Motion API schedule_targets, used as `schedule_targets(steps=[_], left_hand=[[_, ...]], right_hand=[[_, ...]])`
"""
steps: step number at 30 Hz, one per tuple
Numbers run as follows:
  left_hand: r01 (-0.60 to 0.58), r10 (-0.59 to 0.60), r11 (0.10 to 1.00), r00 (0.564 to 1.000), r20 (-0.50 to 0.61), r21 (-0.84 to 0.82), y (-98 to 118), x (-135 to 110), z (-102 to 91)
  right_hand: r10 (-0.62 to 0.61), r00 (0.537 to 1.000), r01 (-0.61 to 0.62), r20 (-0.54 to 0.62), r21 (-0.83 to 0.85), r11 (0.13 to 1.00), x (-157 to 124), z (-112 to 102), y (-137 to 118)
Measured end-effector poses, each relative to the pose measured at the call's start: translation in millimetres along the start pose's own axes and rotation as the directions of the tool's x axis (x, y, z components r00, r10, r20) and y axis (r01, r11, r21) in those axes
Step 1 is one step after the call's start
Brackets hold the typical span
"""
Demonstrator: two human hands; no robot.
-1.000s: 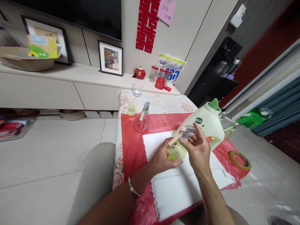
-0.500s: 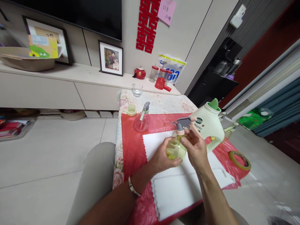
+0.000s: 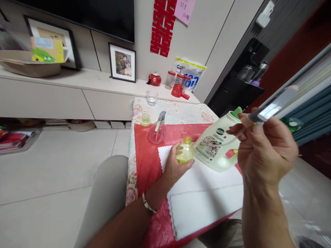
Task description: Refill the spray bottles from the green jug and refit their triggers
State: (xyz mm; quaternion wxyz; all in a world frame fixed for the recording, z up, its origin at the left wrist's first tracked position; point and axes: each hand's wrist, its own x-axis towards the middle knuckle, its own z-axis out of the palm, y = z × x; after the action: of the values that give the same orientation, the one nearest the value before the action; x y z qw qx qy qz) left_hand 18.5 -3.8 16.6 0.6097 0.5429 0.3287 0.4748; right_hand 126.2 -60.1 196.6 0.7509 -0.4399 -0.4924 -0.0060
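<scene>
My left hand (image 3: 176, 167) is wrapped round a small yellow transparent bottle (image 3: 185, 153), whose neck is uncovered, above the white cloth (image 3: 207, 203). Raised on the right, my right hand (image 3: 266, 148) grips a grey spray head (image 3: 269, 108) with a pale collar and a thin tube trailing to the left. Behind and between the hands stands a large pale green detergent jug (image 3: 214, 141) with a green spout, partly covered by my right hand. A pink spray bottle (image 3: 157, 132) with a grey trigger stands to the left, beside a pale green cap (image 3: 145, 119).
A glass cup (image 3: 151, 99) stands at the table's far edge. On the shelf behind are a red pot (image 3: 155, 79), jars with red lids (image 3: 170, 80), a red scoop (image 3: 177, 91) and a framed photo (image 3: 122, 63). Red plastic sheeting (image 3: 146, 165) lies under the cloth.
The spray head has come off the yellow bottle; my right hand has lifted it up and to the right. My left hand and the bottle have shifted slightly left and up.
</scene>
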Motion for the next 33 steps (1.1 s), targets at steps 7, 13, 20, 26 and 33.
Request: schedule_targets(steps=[7, 13, 20, 26, 33], left_hand=[[-0.165, 0.194, 0.980, 0.920, -0.341, 0.114, 6, 6, -8.1], [-0.251, 0.348, 0.928, 0.848, -0.400, 0.275, 7, 6, -11.5], [-0.300, 0.468, 0.857, 0.793, -0.389, 0.419, 7, 8, -12.8], [-0.270, 0.385, 0.905, 0.849, -0.363, 0.329, 10, 2, -9.4], [-0.243, 0.273, 0.941, 0.957, -0.102, 0.235, 18, -10, -5.4]], right_hand=[[0.476, 0.840, -0.261, 0.261, -0.576, 0.775, -49, -25, 48], [0.587, 0.727, -0.168, 0.356, -0.737, 0.655, -92, -17, 108], [0.518, 0.731, -0.058, 0.444, -0.716, 0.696, -100, -2, 121], [0.141, 0.969, 0.040, 0.203, -0.692, 0.721, -61, -50, 63], [0.194, 0.965, -0.263, -0.177, -0.656, 0.708, -16, -132, 73]])
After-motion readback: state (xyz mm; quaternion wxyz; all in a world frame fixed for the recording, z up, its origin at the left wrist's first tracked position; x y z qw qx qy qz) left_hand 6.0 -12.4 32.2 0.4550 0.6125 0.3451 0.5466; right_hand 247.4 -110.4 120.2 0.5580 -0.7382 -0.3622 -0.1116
